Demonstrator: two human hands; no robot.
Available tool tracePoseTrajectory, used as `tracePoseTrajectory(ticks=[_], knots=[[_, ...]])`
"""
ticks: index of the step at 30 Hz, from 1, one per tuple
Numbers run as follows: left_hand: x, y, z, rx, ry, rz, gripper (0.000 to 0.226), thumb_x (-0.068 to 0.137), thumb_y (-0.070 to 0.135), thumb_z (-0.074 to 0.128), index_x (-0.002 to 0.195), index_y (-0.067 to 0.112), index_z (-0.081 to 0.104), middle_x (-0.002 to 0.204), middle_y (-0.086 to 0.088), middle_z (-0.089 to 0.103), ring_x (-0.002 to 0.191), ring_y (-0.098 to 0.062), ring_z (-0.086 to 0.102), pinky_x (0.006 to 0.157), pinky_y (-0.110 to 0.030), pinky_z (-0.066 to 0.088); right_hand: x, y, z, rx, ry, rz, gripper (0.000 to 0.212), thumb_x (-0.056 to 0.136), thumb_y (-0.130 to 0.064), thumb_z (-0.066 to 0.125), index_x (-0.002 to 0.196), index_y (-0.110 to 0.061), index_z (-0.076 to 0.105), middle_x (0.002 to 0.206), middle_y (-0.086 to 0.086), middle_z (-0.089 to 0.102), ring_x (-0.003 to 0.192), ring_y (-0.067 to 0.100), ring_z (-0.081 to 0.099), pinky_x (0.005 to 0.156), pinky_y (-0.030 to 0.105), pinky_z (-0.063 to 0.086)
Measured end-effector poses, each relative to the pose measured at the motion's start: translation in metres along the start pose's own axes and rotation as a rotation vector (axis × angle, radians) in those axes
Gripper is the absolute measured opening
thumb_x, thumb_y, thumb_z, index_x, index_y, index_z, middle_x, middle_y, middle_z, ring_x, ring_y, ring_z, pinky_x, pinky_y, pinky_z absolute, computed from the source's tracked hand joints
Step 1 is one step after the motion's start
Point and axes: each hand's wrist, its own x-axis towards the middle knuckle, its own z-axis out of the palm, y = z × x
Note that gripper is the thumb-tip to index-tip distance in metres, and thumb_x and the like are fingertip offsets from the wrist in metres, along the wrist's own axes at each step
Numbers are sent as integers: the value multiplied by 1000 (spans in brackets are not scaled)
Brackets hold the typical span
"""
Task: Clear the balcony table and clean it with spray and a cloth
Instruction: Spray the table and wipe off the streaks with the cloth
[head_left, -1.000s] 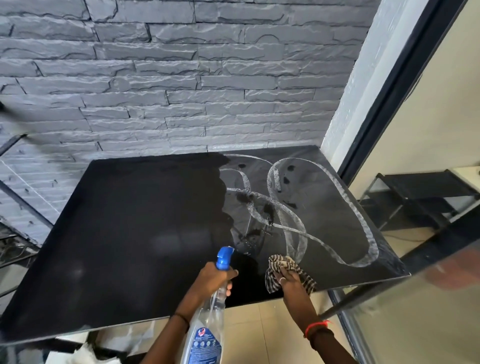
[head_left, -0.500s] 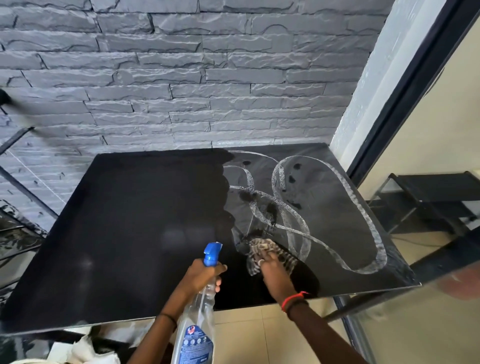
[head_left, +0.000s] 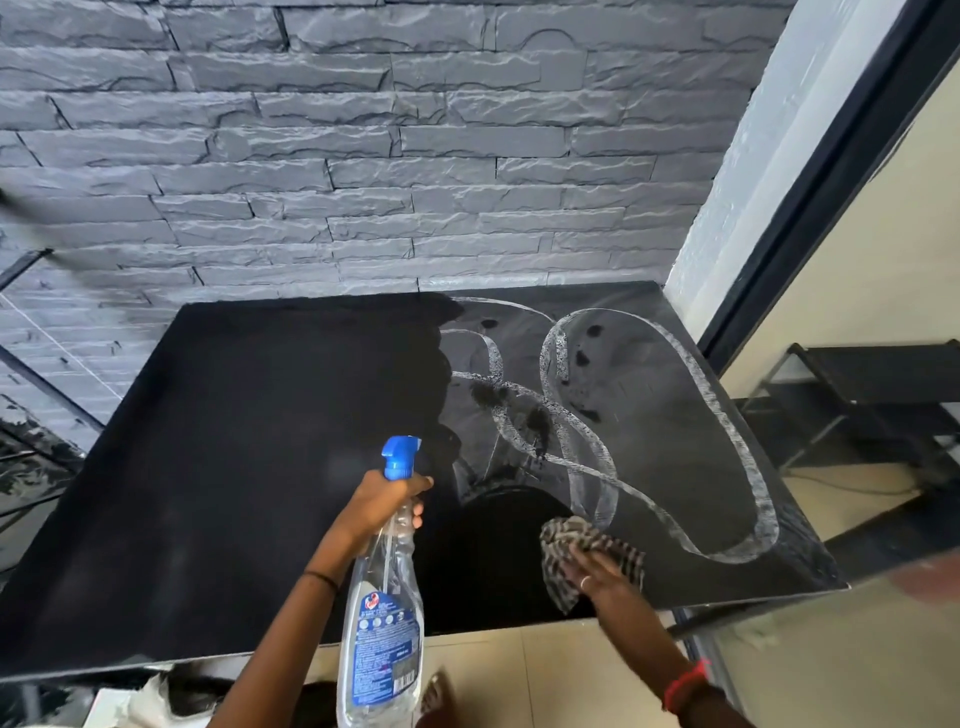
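**Worktop half wiped, cloth at the near edge**

Worktop was the black glossy balcony slab, bare of objects, so clearing looked done and wiping was under way. White looping streaks of cleaner and dark wet blotches covered its right half; the left half looked dark and even.

My right hand lay flat, fingers spread and pressing down on the checked cloth, which sat bunched on the worktop near its front edge, just below the lowest streak. I judged that spot a good start for sweeping up through the foam.

My left hand had its grip wrapped around the neck of the clear spray bottle, forefinger by the blue trigger head, bottle held upright off the surface and nozzle aimed toward the slab, ready for another squirt while staying clear of the cloth.

Its blue label carried a red emblem and a barcode; the print was too small to read.
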Motion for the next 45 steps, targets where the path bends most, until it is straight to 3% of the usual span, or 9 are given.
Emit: tracePoseTrajectory(ticks=[6,11,16,25,32,35,40,43,45], knots=[[13,5,-5,-8,14,-13,15,83,14,67,80,6,56,57,-9,56,49,-22,55,53,-31,47,87,-23,-30,45,6,13,68,74,17,44,139,-7,43,149,12,34,137,32,30,114,26,8],[23,13,-7,-23,34,-12,14,83,13,67,78,6,55,56,-9,55,48,-21,54,53,-30,46,120,-92,-19,22,40,-70,69,73,-9,9,112,-5,66,134,12,54,121,33,50,97,39,48],[47,32,-9,-32,46,-1,13,84,12,66,80,6,56,55,-8,56,46,-20,54,52,-30,46,93,-107,-7,1,-50,-246,45,70,-20,34,83,-26,76,104,-8,71,91,9,67,65,17,55],[81,67,-19,-44,51,8,12,85,11,65,79,5,55,56,-9,55,45,-19,53,50,-29,46,99,1,-11,-134,-87,-73,60,62,-3,43,113,-26,67,121,-6,64,110,14,57,109,13,6],[102,78,-30,-50,49,-11,16,84,10,65,74,7,54,55,-8,53,45,-20,52,49,-28,46,187,-53,-35,-23,51,-63,60,42,-2,83,100,-13,74,109,4,70,95,23,67,78,29,57],[111,83,-32,-53,46,-15,16,84,10,65,74,7,54,55,-8,53,45,-20,52,48,-28,45,184,-85,-17,-47,-37,-164,28,65,-16,56,84,-20,77,109,-2,70,95,16,67,72,24,57],[127,94,-37,-60,35,-6,16,85,10,64,74,7,53,56,-8,53,44,-19,52,47,-27,46,142,-85,3,-86,-61,-274,42,70,-28,36,79,-37,76,105,-17,69,91,2,63,64,12,51],[133,100,-42,-68,28,-2,17,85,9,64,73,7,53,55,-8,53,43,-18,52,46,-26,46,126,-43,0,-150,184,-319,50,97,-27,18,98,-34,68,145,-8,37,126,10,38,105,15,29],[139,102,-47,-65,19,2,15,85,10,64,76,6,53,56,-8,53,44,-18,53,47,-26,47,132,-8,-1,-212,322,-310,34,97,-18,20,109,-30,49,157,-3,-3,136,18,25,110,21,20]])
